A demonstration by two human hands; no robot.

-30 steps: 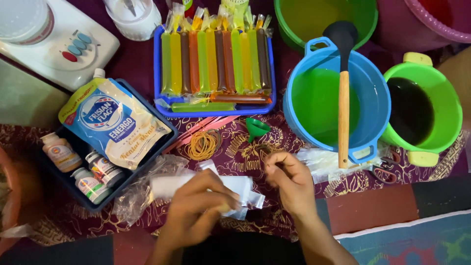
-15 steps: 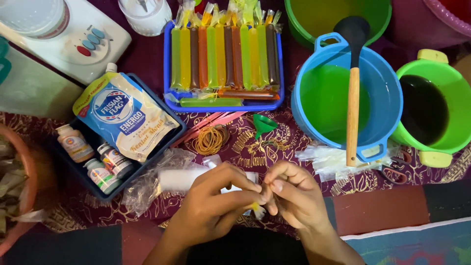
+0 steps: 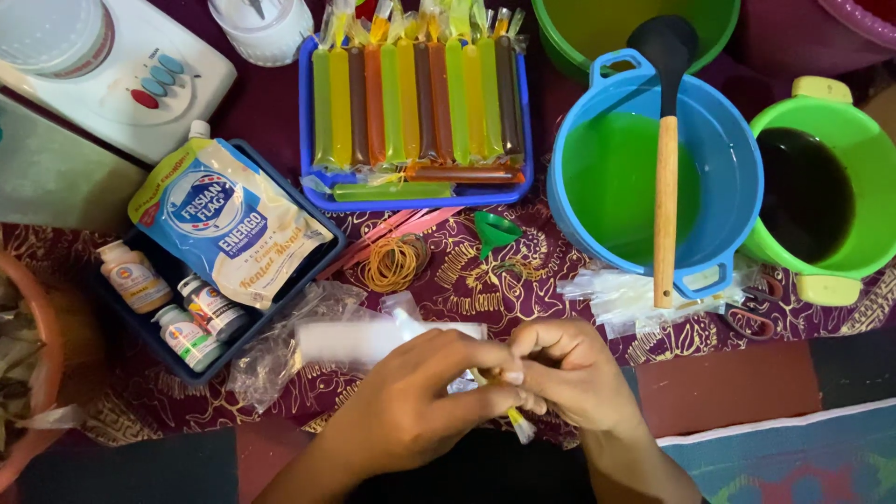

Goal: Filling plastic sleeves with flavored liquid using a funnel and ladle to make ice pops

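Here, both hands pinch a slim, yellow-filled plastic tube (image 3: 518,422).

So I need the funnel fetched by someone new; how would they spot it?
Start at the blue pot with the wooden-handled ladle. Just left of its lower rim, on the patterned cloth, lies a small green funnel, the only cone-shaped thing there, right of the rubber bands.

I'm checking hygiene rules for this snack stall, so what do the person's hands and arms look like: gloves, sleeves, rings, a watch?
Both are bare. The left hand and right hand wear no gloves, and no ring shows on the visible fingers. The forearms are uncovered up to the picture's lower edge: no sleeves, watch or bracelet in view. Fingernails look short and unpainted, as far as can be seen.
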